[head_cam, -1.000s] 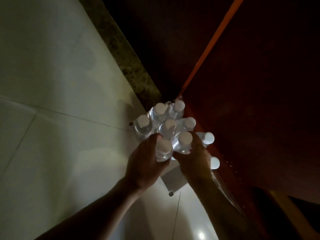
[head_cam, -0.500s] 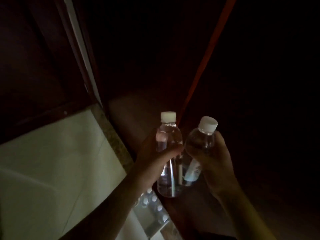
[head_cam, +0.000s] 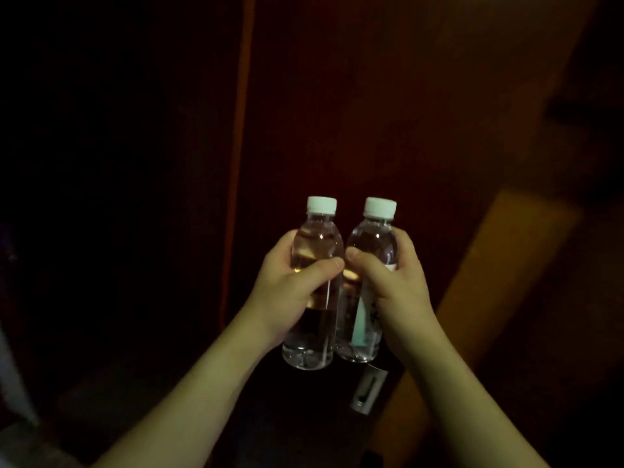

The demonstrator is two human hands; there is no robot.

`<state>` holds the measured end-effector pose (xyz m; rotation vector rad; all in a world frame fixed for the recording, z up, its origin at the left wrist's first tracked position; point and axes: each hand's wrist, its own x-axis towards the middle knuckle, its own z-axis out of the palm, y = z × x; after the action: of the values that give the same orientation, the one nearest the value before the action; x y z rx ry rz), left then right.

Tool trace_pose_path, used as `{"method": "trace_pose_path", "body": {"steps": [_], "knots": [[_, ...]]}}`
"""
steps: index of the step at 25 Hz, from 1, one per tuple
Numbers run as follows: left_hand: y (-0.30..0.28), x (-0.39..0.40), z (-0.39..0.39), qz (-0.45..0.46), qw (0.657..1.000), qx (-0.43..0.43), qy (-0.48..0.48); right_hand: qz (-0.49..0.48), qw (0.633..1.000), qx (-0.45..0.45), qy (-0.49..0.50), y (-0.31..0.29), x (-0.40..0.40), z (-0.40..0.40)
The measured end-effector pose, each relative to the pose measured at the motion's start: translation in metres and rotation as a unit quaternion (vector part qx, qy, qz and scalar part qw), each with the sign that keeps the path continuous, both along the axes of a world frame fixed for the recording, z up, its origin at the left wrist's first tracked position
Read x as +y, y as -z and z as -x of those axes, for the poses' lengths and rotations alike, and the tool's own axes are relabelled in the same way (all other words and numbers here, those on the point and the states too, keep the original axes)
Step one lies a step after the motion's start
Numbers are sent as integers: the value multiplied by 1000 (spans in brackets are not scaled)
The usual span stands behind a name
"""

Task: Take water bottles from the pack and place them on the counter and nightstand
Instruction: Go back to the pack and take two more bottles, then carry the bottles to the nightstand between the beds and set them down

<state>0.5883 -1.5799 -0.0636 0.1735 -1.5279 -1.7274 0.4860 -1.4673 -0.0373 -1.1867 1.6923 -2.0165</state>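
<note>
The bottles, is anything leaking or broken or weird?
Nothing stands out. The left hand holds one water bottle and the right hand holds the other bottle. Both are upright, capped and full. The room is too dark to check further.

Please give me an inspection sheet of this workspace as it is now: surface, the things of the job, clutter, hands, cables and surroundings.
Surface: no counter or nightstand top can be made out; too dark.
Job's things: left bottle and right bottle, both clear, white-capped, upright, side by side in the air; the right one shows a label.
Clutter: a small silver object below the bottles; what it is cannot be told.
Hands: left hand grips the left bottle; right hand grips the right bottle.
Cables: nothing seen.
Surroundings: dark reddish wood panels; very dim light.
</note>
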Motion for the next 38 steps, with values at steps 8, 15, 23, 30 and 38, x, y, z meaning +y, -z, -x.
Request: {"method": "trace_pose_path", "body": {"steps": [8, 15, 23, 30, 38], "knots": [[-87, 149, 39, 39, 972, 29, 229, 76, 976, 18, 203, -70, 179, -10], [-112, 351, 76, 55, 891, -12, 451, 133, 903, -27, 407, -76, 390, -34], [-103, 602, 62, 55, 811, -10, 582, 135, 800, -16, 584, -72, 628, -99], [-84, 733, 92, 47, 769, -8, 638, 115, 765, -29, 633, -59, 750, -94], [-69, 864, 214, 42, 675, -41, 736, 74, 678, 7, 731, -45, 852, -8]]}}
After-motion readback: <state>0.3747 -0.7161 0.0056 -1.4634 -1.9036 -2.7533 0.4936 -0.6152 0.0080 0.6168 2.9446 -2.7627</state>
